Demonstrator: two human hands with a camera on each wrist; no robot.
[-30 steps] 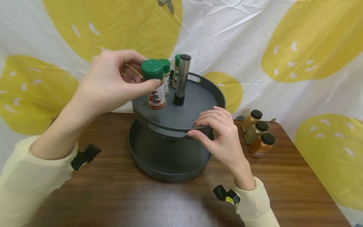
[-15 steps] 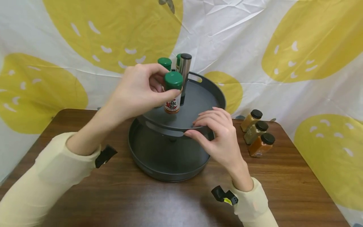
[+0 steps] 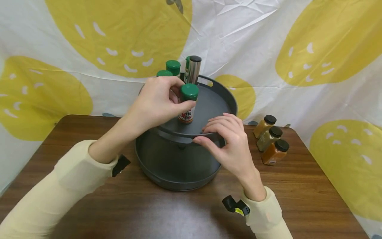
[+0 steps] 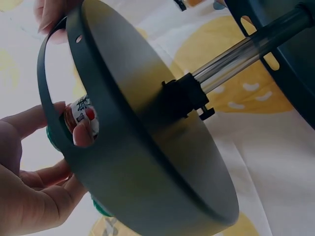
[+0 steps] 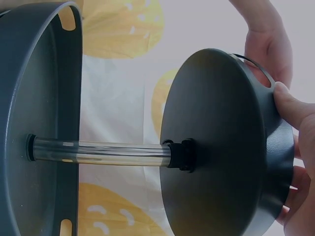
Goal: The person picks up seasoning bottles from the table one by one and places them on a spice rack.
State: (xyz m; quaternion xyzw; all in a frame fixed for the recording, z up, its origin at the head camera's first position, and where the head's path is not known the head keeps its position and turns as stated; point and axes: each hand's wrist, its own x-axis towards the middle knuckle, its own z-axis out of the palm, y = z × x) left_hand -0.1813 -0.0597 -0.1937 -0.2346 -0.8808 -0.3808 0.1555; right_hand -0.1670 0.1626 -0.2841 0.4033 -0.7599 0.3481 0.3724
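In the head view my left hand [image 3: 155, 101] pinches a spice jar [image 3: 186, 115] with a green cap and a white label, thumb across its near side. The jar is upright at the front part of the upper tray [image 3: 215, 103] of a dark grey two-tier rack. Through the tray's handle slot the left wrist view shows the jar's label [image 4: 83, 110] and a fingertip. My right hand [image 3: 231, 142] grips the tray's front right rim, thumb outside and fingers over the edge. Behind my left hand stand green-capped jars [image 3: 173, 66], partly hidden.
A metal post [image 3: 195, 69] with a black top rises from the upper tray. Below is the wider lower tray [image 3: 179, 186] on the wooden table [image 3: 134, 205]. Three black-capped spice bottles [image 3: 274, 152] stand at the right. A lemon-print cloth [image 3: 238, 43] hangs behind.
My left hand has carried the green-capped jar right and nearer over the upper tray, uncovering the jars behind. My right hand stays on the rim.
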